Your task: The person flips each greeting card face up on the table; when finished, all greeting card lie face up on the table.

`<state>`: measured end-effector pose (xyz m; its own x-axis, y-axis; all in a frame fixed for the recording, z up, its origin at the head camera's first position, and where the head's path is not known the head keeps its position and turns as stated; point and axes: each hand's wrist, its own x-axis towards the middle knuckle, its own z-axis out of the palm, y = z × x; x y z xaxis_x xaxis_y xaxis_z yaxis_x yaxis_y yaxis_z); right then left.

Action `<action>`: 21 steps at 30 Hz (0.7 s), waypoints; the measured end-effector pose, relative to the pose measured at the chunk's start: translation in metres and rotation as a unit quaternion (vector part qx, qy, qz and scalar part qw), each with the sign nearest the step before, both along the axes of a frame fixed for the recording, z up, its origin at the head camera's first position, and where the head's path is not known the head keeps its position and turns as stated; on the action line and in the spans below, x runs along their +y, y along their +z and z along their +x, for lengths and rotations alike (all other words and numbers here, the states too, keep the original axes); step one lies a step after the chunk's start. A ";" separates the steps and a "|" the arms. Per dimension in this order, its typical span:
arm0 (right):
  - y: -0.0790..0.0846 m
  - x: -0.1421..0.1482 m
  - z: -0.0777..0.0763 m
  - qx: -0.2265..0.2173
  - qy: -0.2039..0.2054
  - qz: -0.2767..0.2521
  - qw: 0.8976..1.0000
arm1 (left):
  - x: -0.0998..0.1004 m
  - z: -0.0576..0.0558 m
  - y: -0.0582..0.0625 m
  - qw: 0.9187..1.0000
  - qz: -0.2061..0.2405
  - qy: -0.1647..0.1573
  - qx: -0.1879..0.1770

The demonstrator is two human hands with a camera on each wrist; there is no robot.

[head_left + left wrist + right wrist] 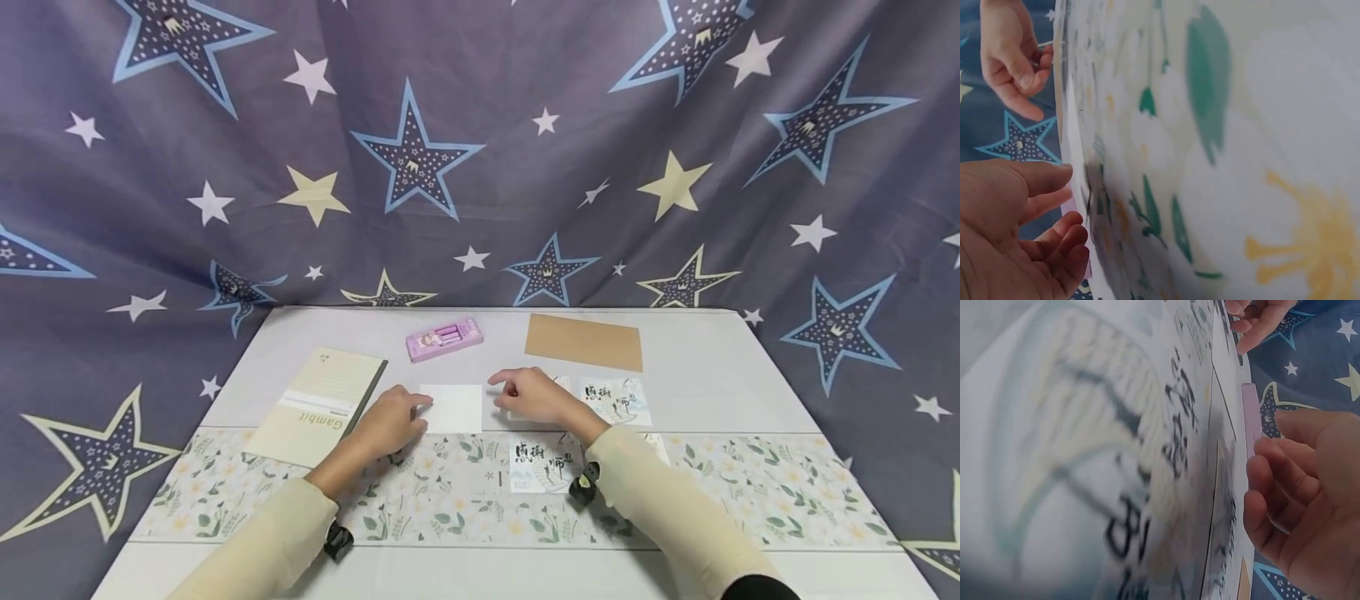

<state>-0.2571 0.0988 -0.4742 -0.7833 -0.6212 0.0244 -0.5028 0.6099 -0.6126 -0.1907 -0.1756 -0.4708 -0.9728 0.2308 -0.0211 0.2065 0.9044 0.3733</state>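
A blank white card (452,409) lies flat at mid-table. My left hand (388,422) is at its left edge, index fingertip overlapping the edge and the other fingers loosely bent, as the left wrist view also shows. Just beyond the card's right edge, my right hand (534,395) hovers with its index finger pointing left and the rest loosely curled around nothing. Beneath that hand a printed card (561,382) is mostly hidden. More white cards with black brush-style characters lie near the right arm: one card (617,402) behind it, another card (542,465) in front.
A cream notebook (324,400) marked "Gambit" lies left of the left hand. Toward the back are a purple pencil box (445,339) and a brown paper sheet or envelope (584,342). A floral strip (420,508) crosses the table, with a star-patterned curtain (480,167) behind.
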 end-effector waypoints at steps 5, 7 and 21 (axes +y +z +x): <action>-0.005 -0.014 -0.005 -0.007 -0.005 0.018 1.000 | -0.002 -0.001 -0.007 1.000 -0.008 0.007 -0.006; -0.005 -0.019 -0.006 -0.019 -0.010 0.027 0.999 | -0.002 -0.002 -0.009 1.000 -0.011 0.009 -0.005; -0.011 -0.027 -0.011 -0.014 -0.055 0.058 0.997 | -0.003 -0.005 -0.009 1.000 -0.007 0.018 -0.022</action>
